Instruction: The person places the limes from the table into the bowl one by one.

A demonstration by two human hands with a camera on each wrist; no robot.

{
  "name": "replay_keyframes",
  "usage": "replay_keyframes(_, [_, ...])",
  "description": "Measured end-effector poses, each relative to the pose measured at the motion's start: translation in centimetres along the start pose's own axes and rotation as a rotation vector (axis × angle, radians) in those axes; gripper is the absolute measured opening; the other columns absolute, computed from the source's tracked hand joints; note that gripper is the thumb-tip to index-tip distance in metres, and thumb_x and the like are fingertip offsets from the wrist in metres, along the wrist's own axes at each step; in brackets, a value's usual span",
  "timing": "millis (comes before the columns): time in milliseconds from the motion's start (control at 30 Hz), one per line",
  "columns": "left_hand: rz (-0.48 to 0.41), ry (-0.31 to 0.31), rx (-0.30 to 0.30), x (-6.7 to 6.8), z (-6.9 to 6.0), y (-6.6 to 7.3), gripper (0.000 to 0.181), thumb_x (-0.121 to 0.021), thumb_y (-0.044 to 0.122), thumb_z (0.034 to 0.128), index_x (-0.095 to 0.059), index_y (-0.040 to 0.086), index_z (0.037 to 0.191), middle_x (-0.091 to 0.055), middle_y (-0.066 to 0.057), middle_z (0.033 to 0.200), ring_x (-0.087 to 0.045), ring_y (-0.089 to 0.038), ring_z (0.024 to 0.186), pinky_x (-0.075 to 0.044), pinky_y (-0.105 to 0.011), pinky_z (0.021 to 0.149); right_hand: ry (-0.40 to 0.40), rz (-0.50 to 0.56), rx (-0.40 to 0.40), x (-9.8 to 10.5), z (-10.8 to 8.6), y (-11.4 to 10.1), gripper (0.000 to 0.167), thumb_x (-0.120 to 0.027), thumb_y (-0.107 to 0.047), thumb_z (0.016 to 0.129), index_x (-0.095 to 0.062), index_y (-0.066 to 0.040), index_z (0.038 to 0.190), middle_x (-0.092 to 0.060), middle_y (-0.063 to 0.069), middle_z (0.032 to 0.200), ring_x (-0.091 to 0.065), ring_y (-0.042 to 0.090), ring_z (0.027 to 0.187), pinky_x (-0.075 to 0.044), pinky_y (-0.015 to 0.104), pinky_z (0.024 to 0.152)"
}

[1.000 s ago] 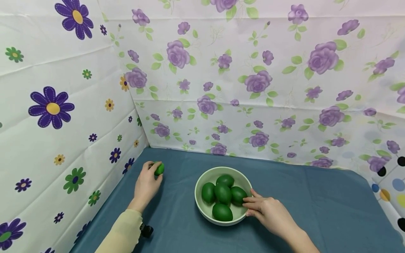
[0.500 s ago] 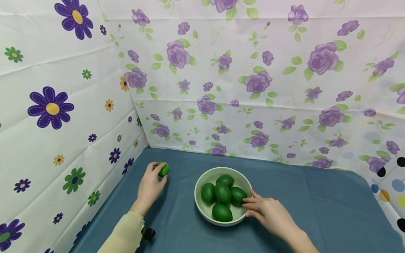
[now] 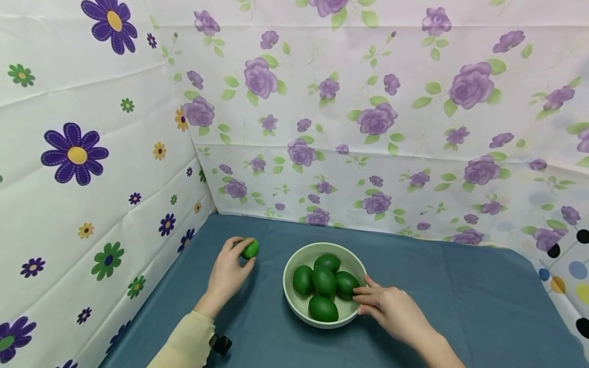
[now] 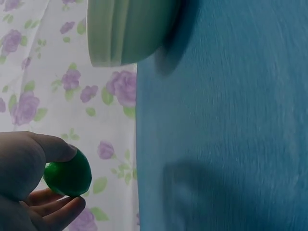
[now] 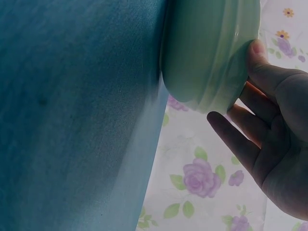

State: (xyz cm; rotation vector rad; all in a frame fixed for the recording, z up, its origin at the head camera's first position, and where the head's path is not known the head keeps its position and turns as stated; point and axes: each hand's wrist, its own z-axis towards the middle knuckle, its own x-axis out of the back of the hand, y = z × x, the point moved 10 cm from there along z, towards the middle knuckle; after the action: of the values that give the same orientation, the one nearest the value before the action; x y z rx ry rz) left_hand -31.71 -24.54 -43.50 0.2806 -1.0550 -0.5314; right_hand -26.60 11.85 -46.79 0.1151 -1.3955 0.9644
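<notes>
My left hand (image 3: 230,271) pinches a smooth green oval fruit (image 3: 250,249) between thumb and fingertips, held left of the bowl. In the left wrist view the fruit (image 4: 70,175) sits between the thumb above and fingers below, above the table. A pale green round bowl (image 3: 301,313) stands on the table and holds several dark green oval fruits (image 3: 324,281). At the bowl's right side my right hand (image 3: 391,309) grips the rim. In the right wrist view, the thumb presses near the rim of the bowl (image 5: 207,57), and other fingers lie at its side.
Blue cloth (image 3: 483,301) covers the table. White sheets with purple roses (image 3: 301,153) hang behind it, and a sheet with daisies (image 3: 75,156) hangs at the left. A small black device (image 3: 222,345) is on the left wrist.
My left hand has moved to the right with the green fruit, closer to the bowl. The right hand and the bowl have stayed in place.
</notes>
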Motion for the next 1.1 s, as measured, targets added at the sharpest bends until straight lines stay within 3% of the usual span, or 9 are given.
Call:
replay_keyframes(533, [-0.101,-0.066,-0.067,-0.7,-0.4,2.7,0.051,-0.088,0.009,0.0913,-0.073,0.012,0.139,-0.062,-0.014,0.134,-0.069,-0.030,0.111,-0.063,-0.042,0.088,0.014,0.002,0.006,0.3,0.0,-0.1,0.035,-0.078,-0.039,0.096,-0.083,-0.018,0.124,-0.074,-0.002,0.134,-0.058,0.034,0.139,-0.063,0.047,0.091])
replay_keyframes(733, [-0.140,-0.069,-0.086,-0.8,-0.8,3.6,0.051,-0.090,0.010,0.0904,-0.073,0.014,0.139,-0.062,-0.012,0.133,-0.069,-0.027,0.111,-0.063,-0.044,0.087,0.016,0.007,0.007,0.2,-0.1,-0.1,0.035,-0.079,-0.038,0.096,-0.084,-0.018,0.124,-0.074,-0.002,0.134,-0.058,0.034,0.139,-0.063,0.047,0.092])
replay_keyframes(900, [-0.169,-0.087,-0.132,-0.9,-1.2,5.1,0.053,-0.090,0.011,0.0901,-0.072,0.014,0.140,-0.063,-0.010,0.135,-0.069,-0.027,0.112,-0.064,-0.045,0.087,0.021,0.011,0.011,0.3,-0.1,-0.1,0.035,-0.078,-0.038,0.096,-0.083,-0.018,0.124,-0.074,-0.001,0.134,-0.058,0.035,0.139,-0.063,0.047,0.092])
replay_keyframes(1100, [-0.203,-0.120,-0.191,-1.2,-1.9,7.1,0.055,-0.092,0.009,0.0882,-0.073,0.017,0.139,-0.062,-0.007,0.134,-0.069,-0.023,0.114,-0.063,-0.038,0.087,0.014,0.014,0.003,0.2,-0.1,0.0,0.036,-0.077,-0.039,0.096,-0.083,-0.018,0.125,-0.074,0.000,0.135,-0.057,0.035,0.140,-0.063,0.048,0.093])
